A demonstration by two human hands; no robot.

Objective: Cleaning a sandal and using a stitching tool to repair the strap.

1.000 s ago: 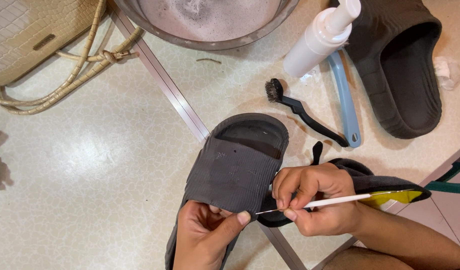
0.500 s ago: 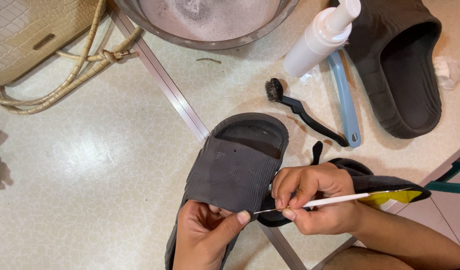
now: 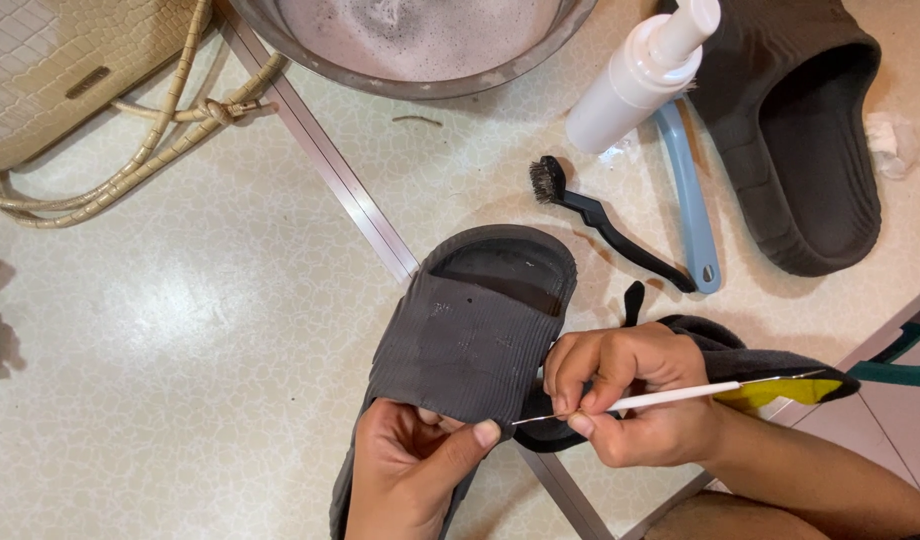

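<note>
Head view, 1 frame. Left hand [image 3: 410,470] pinches the near edge of the ribbed strap of a grey slipper [image 3: 475,335], fingers closed on it, thumb on top. Right hand [image 3: 630,405], just beside the left, is clamped around a thin white tool [image 3: 670,397] w/ a fine metal tip; tip sits at the strap's side edge, between the two hands. Can't tell if it's a needle, pick or fine brush. Slipper is propped up off the floor, toe end pointing away from the hands.

Progress, my read: detail work on this slipper's strap is mid-way. Strap shows a few small holes/specks, so not finished. Beyond the right hand a basin [image 3: 420,45] holds foamy water, and brushes lie out, so a wash stage looks set up or partly done; can't tell which. Second slipper [image 3: 810,150], far side of the right hand, lies untouched.

Counts:
- slippers: 2
- brushes: 2 – black brush [image 3: 600,220], blue-handled brush [image 3: 685,195], both past the right hand
- white pump bottle [image 3: 640,75]: 1
- basin: 1
- cream handbag [image 3: 70,70]: 1, well away beyond the left hand
- dark cloth [image 3: 740,360] under the right wrist: 1
- thin tool: 1
</note>
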